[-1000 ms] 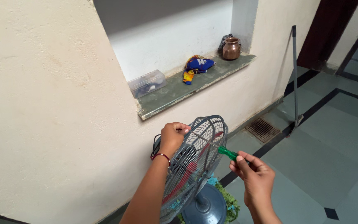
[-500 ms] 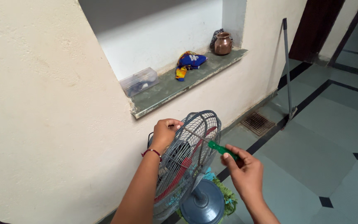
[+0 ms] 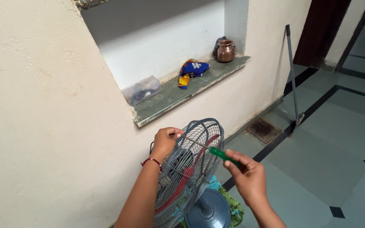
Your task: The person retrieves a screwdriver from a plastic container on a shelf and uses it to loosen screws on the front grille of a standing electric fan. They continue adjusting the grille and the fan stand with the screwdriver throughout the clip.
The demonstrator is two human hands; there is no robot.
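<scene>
Below the window ledge (image 3: 191,95), I work on a grey fan (image 3: 189,169).
My left hand (image 3: 165,141) grips its wire guard's rim; my right hand (image 3: 248,175) holds a green-handled screwdriver (image 3: 210,148) against the red-bladed grille.

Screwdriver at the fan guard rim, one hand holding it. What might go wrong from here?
1. The green-handled screwdriver in the right hand points toward the left hand gripping the grey wire fan guard; a slip might jab fingers.
2. The fan, steadied only at the rim, may tip.
</scene>
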